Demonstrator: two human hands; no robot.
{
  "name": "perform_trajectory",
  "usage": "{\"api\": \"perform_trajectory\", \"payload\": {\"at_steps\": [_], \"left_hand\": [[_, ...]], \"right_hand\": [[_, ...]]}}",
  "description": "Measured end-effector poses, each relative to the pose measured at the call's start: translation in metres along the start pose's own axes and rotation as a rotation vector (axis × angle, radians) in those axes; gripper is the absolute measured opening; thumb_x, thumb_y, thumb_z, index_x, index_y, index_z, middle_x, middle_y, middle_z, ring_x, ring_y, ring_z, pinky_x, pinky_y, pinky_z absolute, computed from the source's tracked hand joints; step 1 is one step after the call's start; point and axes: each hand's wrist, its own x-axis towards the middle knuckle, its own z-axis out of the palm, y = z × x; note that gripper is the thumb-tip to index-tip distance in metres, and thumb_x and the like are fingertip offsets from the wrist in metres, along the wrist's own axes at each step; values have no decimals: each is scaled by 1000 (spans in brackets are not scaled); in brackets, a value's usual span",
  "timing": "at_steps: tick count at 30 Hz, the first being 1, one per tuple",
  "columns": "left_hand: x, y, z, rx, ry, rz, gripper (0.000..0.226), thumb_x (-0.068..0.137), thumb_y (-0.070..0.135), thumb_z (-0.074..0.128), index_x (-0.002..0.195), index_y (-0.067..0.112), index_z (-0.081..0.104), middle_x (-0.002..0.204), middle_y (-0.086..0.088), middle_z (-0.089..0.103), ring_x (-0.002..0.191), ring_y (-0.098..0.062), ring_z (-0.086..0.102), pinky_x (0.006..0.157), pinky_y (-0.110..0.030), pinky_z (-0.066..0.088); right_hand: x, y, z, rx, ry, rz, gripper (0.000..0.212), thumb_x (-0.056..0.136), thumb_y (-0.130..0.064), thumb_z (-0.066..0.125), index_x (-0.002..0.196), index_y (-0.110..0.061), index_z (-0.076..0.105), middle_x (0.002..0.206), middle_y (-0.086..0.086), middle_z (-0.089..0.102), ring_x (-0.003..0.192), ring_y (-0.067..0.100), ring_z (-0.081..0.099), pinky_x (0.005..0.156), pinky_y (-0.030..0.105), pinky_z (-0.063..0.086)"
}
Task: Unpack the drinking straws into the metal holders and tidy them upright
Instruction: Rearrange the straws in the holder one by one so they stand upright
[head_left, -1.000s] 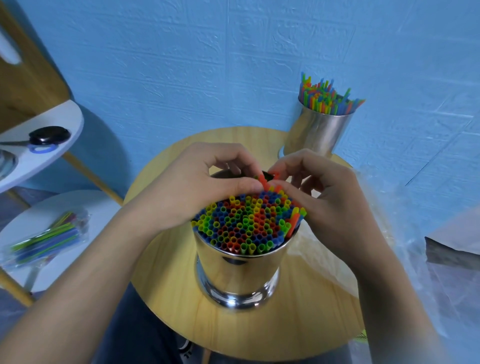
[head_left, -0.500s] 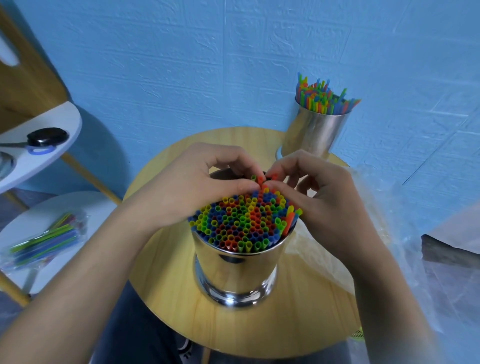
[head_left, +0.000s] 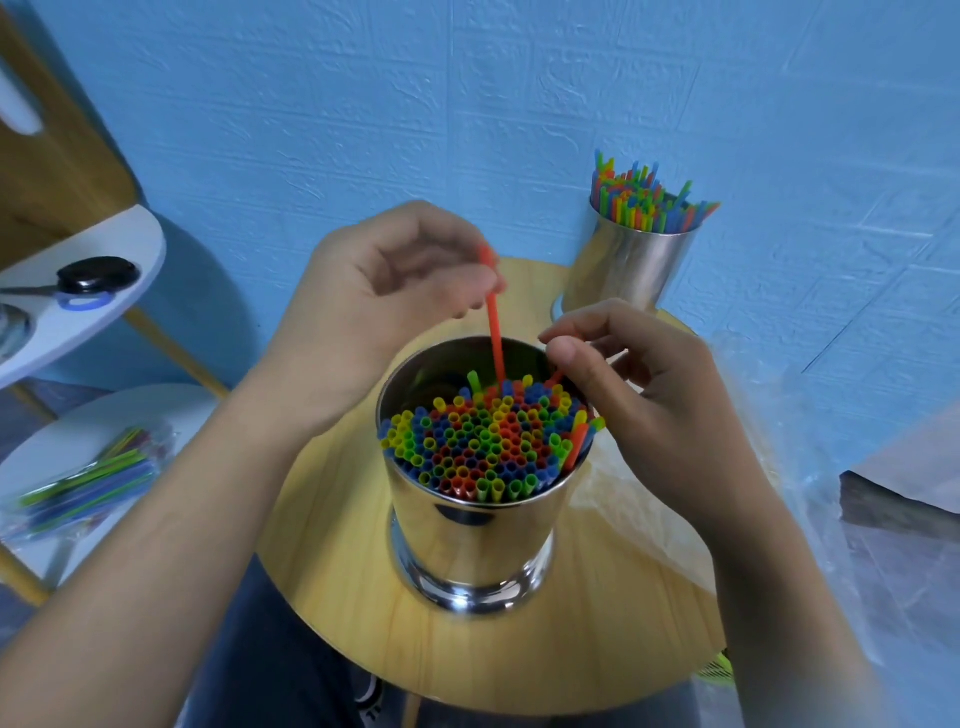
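Two metal holders stand on the round bench (head_left: 597, 649). The near holder (head_left: 472, 525) is packed with upright coloured straws (head_left: 483, 447); the far holder (head_left: 628, 265), by the wall, has a looser bunch (head_left: 644, 202). The left hand (head_left: 384, 306) pinches one red straw (head_left: 493, 332), raised above the rest with its foot in the near holder. The right hand (head_left: 639, 384) curls at that rim; whether it grips a straw cannot be told.
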Motion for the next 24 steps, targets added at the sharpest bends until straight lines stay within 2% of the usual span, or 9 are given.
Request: {"api": "perform_trajectory", "payload": {"at_steps": [2,5,9,12,15,18,20,22,24], "left_hand": [[1,-2,-1,-59,133,21,12,92,16,68,103,18,67,86,4,74,81,-17,68,77,-34,55],[2,-3,-5,-125,314,19,18,100,10,59,114,20,65,89,6,72,81,-15,65,76,-33,54],[1,-5,-8,-288,496,-63,13,103,12,57,113,18,62,92,3,70,78,-15,63,78,-28,54],[0,-8,-12,-469,561,-159,10,103,12,57,110,17,61,91,2,68,78,-13,65,79,-24,55],[-3,-11,-10,-569,564,-253,7,102,13,58,108,16,61,91,2,70,80,-13,68,77,-23,56],[-6,-16,-4,-565,538,-334,3,101,12,59,102,15,60,89,2,73,79,-14,72,75,-22,58],[-9,-19,-1,-477,508,-375,3,99,14,61,97,16,62,87,2,74,78,-14,72,74,-23,58],[-11,-20,-2,-294,429,-400,5,98,20,64,94,18,65,85,3,75,80,-12,70,76,-26,56],[-14,-21,-4,-78,316,-393,5,96,24,67,92,20,67,86,3,76,83,-10,67,78,-27,53]], "right_hand": [[-1,-1,0,-2,-7,1,21,98,-49,56,98,-34,71,93,-15,69,89,19,65,66,35,52],[-2,0,-1,3,-16,9,19,95,-52,59,99,-38,71,94,-16,69,91,18,64,68,36,53],[-1,-1,-2,9,-5,9,18,94,-50,62,107,-40,69,97,-18,69,92,16,63,69,33,54],[0,-2,-2,46,1,15,21,94,-43,67,113,-34,70,97,-17,69,91,16,63,70,35,54],[0,-4,-2,133,-2,11,20,95,-31,71,115,-30,70,97,-13,73,89,19,66,73,44,54],[0,-10,-4,255,8,-2,21,94,-21,71,114,-28,70,95,-5,77,93,22,72,78,52,55],[0,-13,-4,364,50,-5,19,93,-16,69,111,-20,71,93,-2,80,91,15,74,73,38,57],[1,-13,-5,491,123,-1,18,92,-18,66,108,-15,72,89,1,80,80,11,70,69,24,51],[1,-10,-8,602,205,10,17,95,-24,63,106,-18,73,86,3,79,71,15,61,66,25,46]]}}
